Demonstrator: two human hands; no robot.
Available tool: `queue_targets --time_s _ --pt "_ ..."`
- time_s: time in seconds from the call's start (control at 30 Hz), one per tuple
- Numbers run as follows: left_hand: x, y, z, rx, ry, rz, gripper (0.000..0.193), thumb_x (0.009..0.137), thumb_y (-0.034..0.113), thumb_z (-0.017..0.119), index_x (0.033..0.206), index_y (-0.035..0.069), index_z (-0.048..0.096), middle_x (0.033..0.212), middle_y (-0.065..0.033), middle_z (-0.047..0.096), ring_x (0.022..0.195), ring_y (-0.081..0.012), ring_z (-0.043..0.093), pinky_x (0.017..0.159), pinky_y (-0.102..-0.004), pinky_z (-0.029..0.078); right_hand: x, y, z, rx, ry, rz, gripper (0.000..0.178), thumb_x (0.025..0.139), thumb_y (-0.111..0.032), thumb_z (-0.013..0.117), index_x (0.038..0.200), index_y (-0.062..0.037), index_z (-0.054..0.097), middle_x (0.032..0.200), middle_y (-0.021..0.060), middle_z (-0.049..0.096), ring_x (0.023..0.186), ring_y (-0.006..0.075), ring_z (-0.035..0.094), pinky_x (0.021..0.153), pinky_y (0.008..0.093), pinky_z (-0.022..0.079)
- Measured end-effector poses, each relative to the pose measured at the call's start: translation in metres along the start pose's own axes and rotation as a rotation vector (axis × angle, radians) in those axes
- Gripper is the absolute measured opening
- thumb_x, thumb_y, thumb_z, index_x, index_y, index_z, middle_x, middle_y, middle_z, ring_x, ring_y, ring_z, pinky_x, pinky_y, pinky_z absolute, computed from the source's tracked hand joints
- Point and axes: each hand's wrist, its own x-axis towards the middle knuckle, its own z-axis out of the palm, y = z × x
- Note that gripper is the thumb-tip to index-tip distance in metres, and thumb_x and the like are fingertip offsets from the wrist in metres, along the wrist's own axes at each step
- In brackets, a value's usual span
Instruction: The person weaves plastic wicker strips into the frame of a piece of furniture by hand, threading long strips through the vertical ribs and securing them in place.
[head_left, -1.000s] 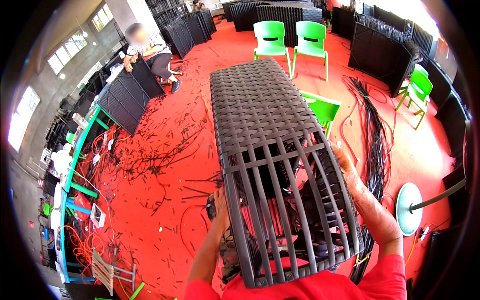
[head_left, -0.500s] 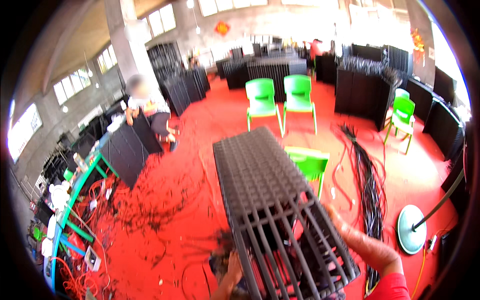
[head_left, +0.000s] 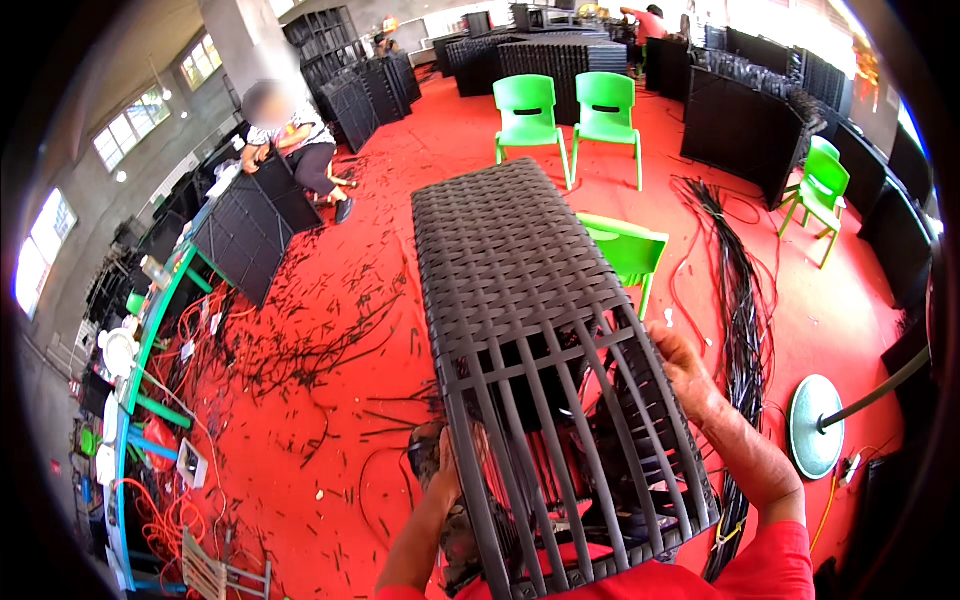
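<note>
A long, box-shaped piece of black rattan furniture point(head_left: 505, 230) stands tilted in front of me. Its far part is closely woven. The near part shows bare lengthwise strips with gaps and a dark inside. My left hand point(head_left: 446, 468) lies against its left side, low down, with the fingertips hidden behind the edge. On the opposite side, my right hand point(head_left: 688, 368) has bent fingers closed at the right edge, near where the weave ends. Whether a loose strip is between those fingers cannot be made out.
A green chair point(head_left: 630, 250) stands close behind the piece, two more point(head_left: 525, 110) farther off. A bundle of black strips point(head_left: 738, 380) lies to the right, near a round fan base point(head_left: 815, 425). Strip scraps point(head_left: 330, 350) litter the red floor. A seated person point(head_left: 300, 150) works at far left.
My view has tipped downward, so the room sits higher in the picture and more of my arms shows. Both hands stay at the sides of the rattan piece.
</note>
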Motion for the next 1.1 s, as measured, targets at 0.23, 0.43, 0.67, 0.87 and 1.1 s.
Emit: queue_targets --time_s 0.23,0.43,0.67,0.87,1.1 --pt "-0.007 -0.007 -0.007 0.038 -0.007 -0.046 0.028 0.071 0.021 0.057 0.095 0.005 0.055 0.085 -0.0121 0.053 0.083 -0.0271 0.052 0.077 -0.0416 0.035 0.020 -0.079 0.022 -0.910 -0.187 -0.758 0.037 0.091 -0.029 0.042 0.118 -0.0052 0.050 0.118 0.0100 0.052 0.119 0.0205 0.040 0.104 0.0435 0.018" --pt "0.001 -0.009 -0.002 0.020 -0.011 -0.023 0.028 0.071 0.021 0.057 0.094 0.005 0.056 0.083 -0.0119 0.054 0.082 -0.0272 0.052 0.076 -0.0417 0.035 0.028 -0.095 0.041 -1.350 -0.381 -0.749 0.038 0.086 -0.040 0.046 0.105 -0.0088 0.059 0.119 0.0074 0.051 0.121 0.0212 0.037 0.102 0.0496 0.019" --pt "0.006 -0.017 0.000 0.006 -0.020 -0.006 0.028 0.071 0.021 0.057 0.094 0.005 0.056 0.082 -0.0116 0.054 0.082 -0.0274 0.053 0.075 -0.0419 0.036 0.025 -0.074 0.025 -0.986 -0.151 -0.638 0.023 0.082 -0.018 0.058 0.100 -0.0046 0.058 0.110 0.0120 0.054 0.100 0.0272 0.053 0.081 0.0352 0.044" --pt "-0.004 -0.027 -0.016 -0.120 -0.032 -0.048 0.027 0.071 0.021 0.057 0.093 0.006 0.057 0.081 -0.0113 0.055 0.081 -0.0275 0.053 0.075 -0.0420 0.036 0.015 -0.052 0.011 -0.824 0.002 -0.605 0.017 0.084 -0.014 0.057 0.098 -0.0036 0.059 0.097 0.0098 0.058 0.093 0.0196 0.055 0.077 0.0308 0.045" --pt "-0.031 -0.038 -0.128 -0.451 -0.131 -0.176 0.020 0.074 0.017 0.056 0.089 0.004 0.059 0.075 -0.0099 0.056 0.069 -0.0264 0.057 0.061 -0.0369 0.043 0.010 -0.001 -0.014 0.088 -0.066 -0.158 0.018 0.086 -0.008 0.053 0.103 -0.0025 0.051 0.089 0.0004 0.058 0.082 0.0064 0.054 0.073 0.0206 0.044"
